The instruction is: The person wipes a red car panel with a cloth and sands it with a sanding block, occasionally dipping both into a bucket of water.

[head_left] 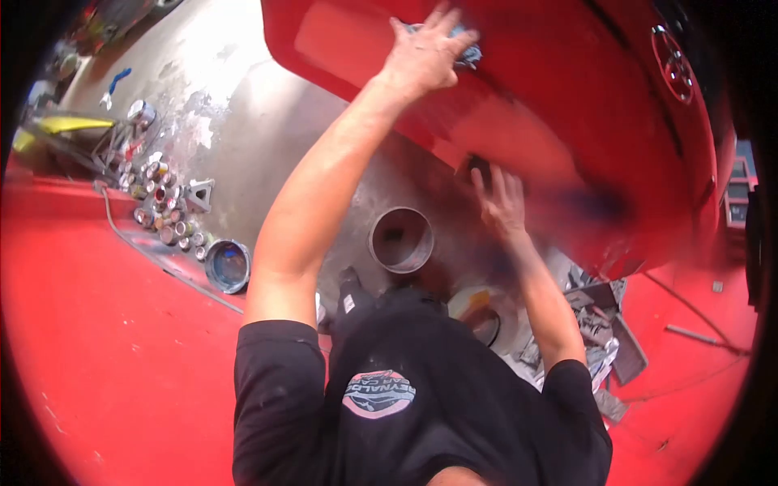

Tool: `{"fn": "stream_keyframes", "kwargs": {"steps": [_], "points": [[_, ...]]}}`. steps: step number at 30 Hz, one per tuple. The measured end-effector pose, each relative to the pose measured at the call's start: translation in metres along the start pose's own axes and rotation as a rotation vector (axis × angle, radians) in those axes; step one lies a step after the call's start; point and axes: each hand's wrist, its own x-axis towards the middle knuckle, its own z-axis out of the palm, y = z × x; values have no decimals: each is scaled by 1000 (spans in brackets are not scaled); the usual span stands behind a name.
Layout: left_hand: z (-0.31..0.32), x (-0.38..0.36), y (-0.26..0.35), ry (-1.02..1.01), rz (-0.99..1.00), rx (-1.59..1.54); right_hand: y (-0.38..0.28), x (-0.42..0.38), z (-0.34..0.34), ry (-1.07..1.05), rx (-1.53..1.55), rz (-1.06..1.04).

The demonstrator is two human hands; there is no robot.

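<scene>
A crumpled blue-grey cloth [468,55] lies under my left hand [425,55], pressed to the red car panel [519,73] with the fingers spread over it. Lower on the same panel, my right hand [504,202] has a small dark block [480,168] at its fingertips. Motion blurs those fingers, and part of the block is hidden by them. Around both hands the paint shows paler, dull patches, while the rest of the panel is glossy.
A round bucket [402,240] stands on the floor below the car. To the left are a blue-stained bucket [228,266], several small cans [168,194] and a jack stand [199,195]. Scraps of paper and dark pieces [600,324] lie at the right, near a hose [689,304].
</scene>
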Motion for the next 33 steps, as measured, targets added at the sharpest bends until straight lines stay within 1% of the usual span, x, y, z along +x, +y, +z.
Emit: {"fn": "stream_keyframes", "kwargs": {"steps": [1, 2, 3, 4, 5, 6, 8, 9, 10, 11, 12, 14, 15, 17, 18, 20, 21, 23, 24, 26, 27, 29, 32, 33], "points": [[5, 0, -1, 21, -14, 8, -2, -2, -2, -34, -11, 4], [12, 0, 1, 33, -14, 11, -4, 5, 11, -50, 36, 7], [10, 3, -2, 31, -11, 16, -6, 56, 17, -51, 79, 10], [7, 1, -4, 18, -16, -9, -7, 102, 14, -110, 57, -35], [4, -2, -4, 4, -18, -38, -8, 125, 9, -173, 35, -77], [2, -1, -5, -9, -20, -45, -6, 120, 7, -175, 32, -68], [-1, -5, -6, 33, 5, -17, -11, 106, -3, -91, 70, 18], [-4, -6, -6, 42, 0, -17, -12, 65, 8, 18, 85, 48], [-6, -7, -4, 15, 2, -25, -8, 16, 5, 2, 56, 40], [-6, -4, -4, -8, 2, -32, -2, -8, 3, -10, 27, 29], [-3, -2, -4, 3, 13, -2, 5, 5, 6, 0, 28, 2], [7, -4, -4, 22, 7, 17, 10, 10, 2, -84, 45, -28], [1, 2, -7, 25, 17, 28, 14, 48, 4, -76, 12, -53], [-4, -1, -5, -52, -27, -63, 18, 122, -1, -70, -39, -77], [11, -3, -15, 29, 28, -31, 15, 137, 8, -84, -115, -64], [7, -5, -16, 29, 44, -19, 16, 119, -12, -57, -59, -22], [5, -4, -17, 36, 43, -16, 17, 89, -13, -21, -69, 12], [4, -3, -13, 4, 28, -56, 20, -4, -6, 26, -83, 60], [5, 0, -13, 25, 21, -53, 22, -9, -15, 43, -76, 67], [10, -2, -9, 24, 23, -4, 35, 4, 3, 43, -87, 12], [10, 1, -9, 0, 21, 9, 36, 21, 1, 28, -101, -8], [5, -1, -10, 5, 16, -21, 35, 104, -17, -63, -58, -37], [6, -3, -8, 35, 3, -59, 26, 125, -18, -27, -82, 18], [0, -3, -5, 3, 2, -30, 29, 96, -20, 12, -93, 36]]}}
